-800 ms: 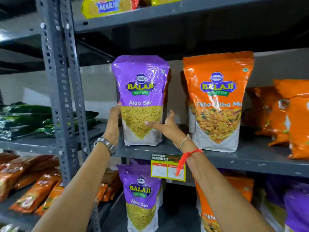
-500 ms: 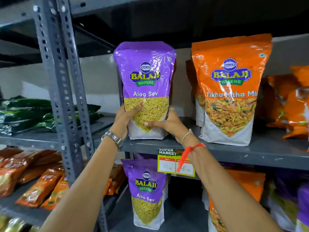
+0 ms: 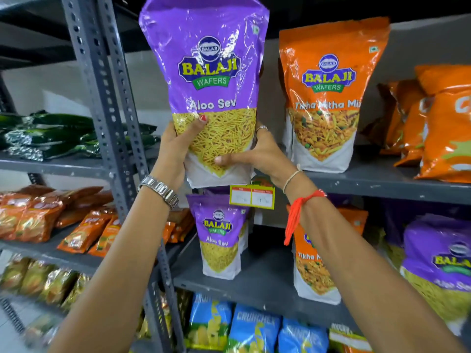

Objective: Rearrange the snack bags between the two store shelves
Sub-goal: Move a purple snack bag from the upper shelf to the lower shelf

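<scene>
A large purple Aloo Sev bag (image 3: 206,67) is held upright in the air, in front of the upper grey shelf (image 3: 377,182). My left hand (image 3: 175,146) grips its lower left side, and my right hand (image 3: 254,156) grips its lower right corner. An orange Tikha Mitha Mix bag (image 3: 328,98) stands on the upper shelf just to the right. On the lower shelf (image 3: 265,284) stand a smaller purple Aloo Sev bag (image 3: 220,238), an orange mix bag (image 3: 316,276) partly hidden by my right arm, and another purple bag (image 3: 438,266) at the right edge.
A perforated grey upright post (image 3: 107,105) rises just left of the held bag. Orange snack bags (image 3: 438,123) fill the upper shelf's right end. The left rack holds green packets (image 3: 51,136) and orange packets (image 3: 46,217). Blue Crunchex bags (image 3: 254,329) sit on the bottom shelf.
Both hands have lifted the purple Aloo Sev bag off the upper shelf and pulled it toward me. The view has tilted down, showing more of the lower shelves.
</scene>
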### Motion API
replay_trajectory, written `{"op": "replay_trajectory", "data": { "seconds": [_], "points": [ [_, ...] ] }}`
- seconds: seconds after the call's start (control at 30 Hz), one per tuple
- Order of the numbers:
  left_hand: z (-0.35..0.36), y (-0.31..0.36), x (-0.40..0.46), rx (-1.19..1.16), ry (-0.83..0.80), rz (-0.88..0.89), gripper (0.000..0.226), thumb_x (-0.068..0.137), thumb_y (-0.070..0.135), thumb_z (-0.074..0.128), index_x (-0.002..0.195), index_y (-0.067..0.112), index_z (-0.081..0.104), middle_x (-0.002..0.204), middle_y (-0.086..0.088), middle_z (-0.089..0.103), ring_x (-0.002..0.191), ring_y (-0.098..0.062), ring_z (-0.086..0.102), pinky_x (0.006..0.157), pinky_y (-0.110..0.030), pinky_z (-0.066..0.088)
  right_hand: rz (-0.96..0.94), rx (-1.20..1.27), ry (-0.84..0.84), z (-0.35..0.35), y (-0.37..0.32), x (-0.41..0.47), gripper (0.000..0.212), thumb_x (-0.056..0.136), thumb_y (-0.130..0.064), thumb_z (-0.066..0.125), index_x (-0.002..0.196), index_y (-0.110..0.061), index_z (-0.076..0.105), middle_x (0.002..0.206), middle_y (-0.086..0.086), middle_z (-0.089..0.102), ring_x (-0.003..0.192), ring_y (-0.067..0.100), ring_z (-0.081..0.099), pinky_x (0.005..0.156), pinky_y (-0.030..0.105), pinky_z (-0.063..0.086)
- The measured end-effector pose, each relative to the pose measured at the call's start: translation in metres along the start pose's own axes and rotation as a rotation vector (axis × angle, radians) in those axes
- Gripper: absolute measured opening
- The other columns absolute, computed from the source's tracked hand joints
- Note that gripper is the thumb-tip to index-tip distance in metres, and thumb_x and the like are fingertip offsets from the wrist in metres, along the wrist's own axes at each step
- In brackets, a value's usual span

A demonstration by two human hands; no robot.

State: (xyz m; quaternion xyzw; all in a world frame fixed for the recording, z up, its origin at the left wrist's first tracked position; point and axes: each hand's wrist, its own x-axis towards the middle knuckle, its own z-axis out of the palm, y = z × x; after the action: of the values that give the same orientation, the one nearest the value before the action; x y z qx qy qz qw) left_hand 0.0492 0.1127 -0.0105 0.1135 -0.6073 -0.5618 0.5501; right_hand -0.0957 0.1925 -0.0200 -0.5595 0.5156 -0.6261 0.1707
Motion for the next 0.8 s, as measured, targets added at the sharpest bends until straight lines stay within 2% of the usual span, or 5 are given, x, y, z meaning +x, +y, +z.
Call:
{"op": "replay_trajectory", "data": {
  "seconds": [0.1, 0.33, 0.5, 0.63, 0.8],
  "points": [
    [0.0, -0.005, -0.04, -0.009, 0.016, -0.032, 0.041, 0.082, 0.013, 0.063, 0.119, 0.005, 0.048, 0.103, -0.003, 0.067, 0.085, -0.012, 0.07, 0.068, -0.025, 0.056, 0.065, -0.072, -0.006, 0.001, 0.012, -0.028, 0.099, 0.02, -0.051, 0.095, 0.108, -0.024, 0.06, 0.111, -0.001, 0.073, 0.103, 0.019, 0.069, 0.095, 0.045, 0.054],
    [-0.024, -0.053, -0.122, 0.196, -0.057, -0.147, 0.098, 0.034, 0.036, 0.091, 0.119, 0.015, 0.047, 0.116, -0.008, 0.064, 0.107, -0.022, 0.063, 0.086, -0.04, 0.054, 0.208, -0.078, -0.074, 0.003, 0.051, -0.112, 0.076, 0.041, -0.02, 0.096, 0.106, -0.023, 0.055, 0.115, 0.004, 0.068, 0.111, 0.022, 0.064, 0.101, 0.048, 0.051],
    [-0.03, -0.111, -0.165, 0.324, 0.038, -0.098, 0.078, 0.044, 0.01, 0.088, 0.106, 0.032, 0.047, 0.109, 0.001, 0.062, 0.1, -0.005, 0.061, 0.085, -0.029, 0.053, 0.298, -0.085, -0.131, 0.0, 0.108, -0.148, 0.079, 0.057, 0.005, 0.086, 0.109, -0.022, 0.034, 0.106, -0.009, 0.05, 0.109, 0.009, 0.052, 0.099, 0.021, 0.045],
    [-0.035, -0.163, -0.186, 0.366, 0.07, -0.147, 0.074, 0.042, 0.014, 0.085, 0.099, 0.037, 0.045, 0.102, 0.01, 0.058, 0.092, 0.003, 0.059, 0.078, -0.016, 0.051, 0.375, -0.123, -0.171, 0.003, 0.157, -0.164, 0.078, 0.055, 0.001, 0.088, 0.113, -0.021, 0.04, 0.122, 0.009, 0.053, 0.116, 0.015, 0.051, 0.108, 0.036, 0.044],
    [-0.041, -0.215, -0.191, 0.32, -0.024, -0.271, 0.104, 0.029, 0.031, 0.088, 0.118, 0.006, 0.04, 0.104, 0.007, 0.056, 0.089, 0.013, 0.057, 0.075, -0.009, 0.049, 0.465, -0.143, -0.115, 0.0, 0.209, -0.182, 0.096, 0.055, 0.008, 0.085, 0.129, 0.0, 0.025, 0.12, 0.001, 0.041, 0.113, 0.009, 0.045, 0.083, -0.001, 0.043]
  ]
}}
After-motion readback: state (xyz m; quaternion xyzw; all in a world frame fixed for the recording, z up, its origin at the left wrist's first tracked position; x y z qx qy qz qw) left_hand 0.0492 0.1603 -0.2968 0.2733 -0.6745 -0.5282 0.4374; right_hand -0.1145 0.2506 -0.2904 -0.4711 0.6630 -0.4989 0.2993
